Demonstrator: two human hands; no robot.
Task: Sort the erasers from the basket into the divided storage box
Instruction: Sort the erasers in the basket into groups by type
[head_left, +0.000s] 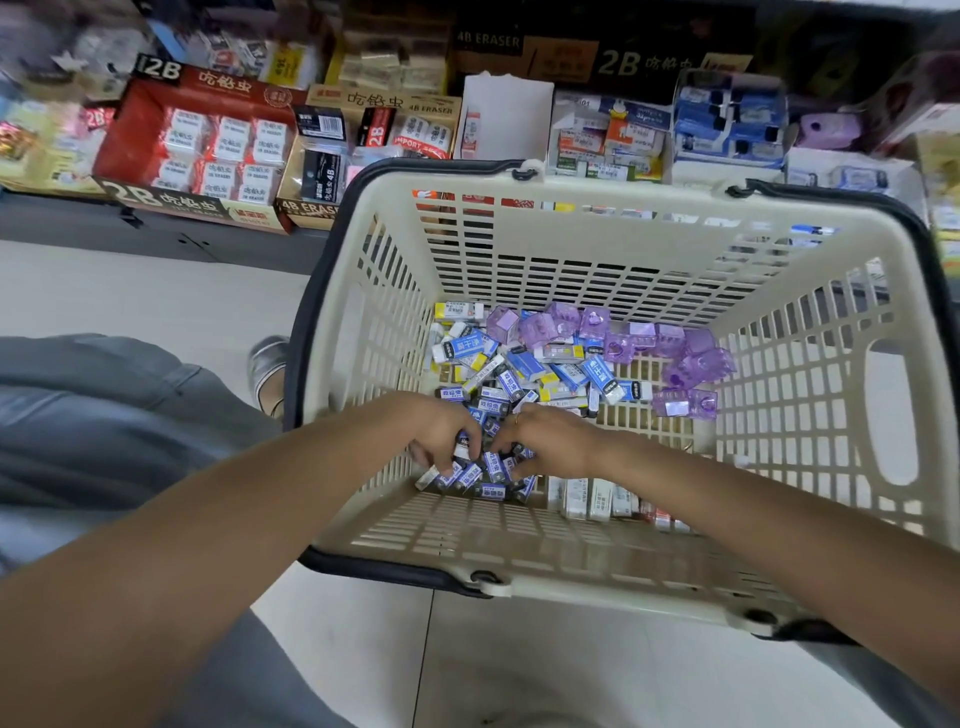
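While our left hand (441, 434) curls its fingers around small dark-blue erasers (480, 470) at the near wall of the cream basket (545, 540), our right hand (553, 441) pinches others beside it; the basket stands on pale floor tiles (156, 296) before shelved eraser boxes (202, 150).

Fingertips of left hand (441, 434) and right hand (553, 444) buried among small blue erasers (488, 467), grip not readable. Both forearms cut off by lower frame edge. White erasers (597, 496) partly hidden behind right wrist. Boxes on shelf (62, 119) in upper left blurred, print unreadable. Basket (571, 234) corner at lower right hidden by arm.
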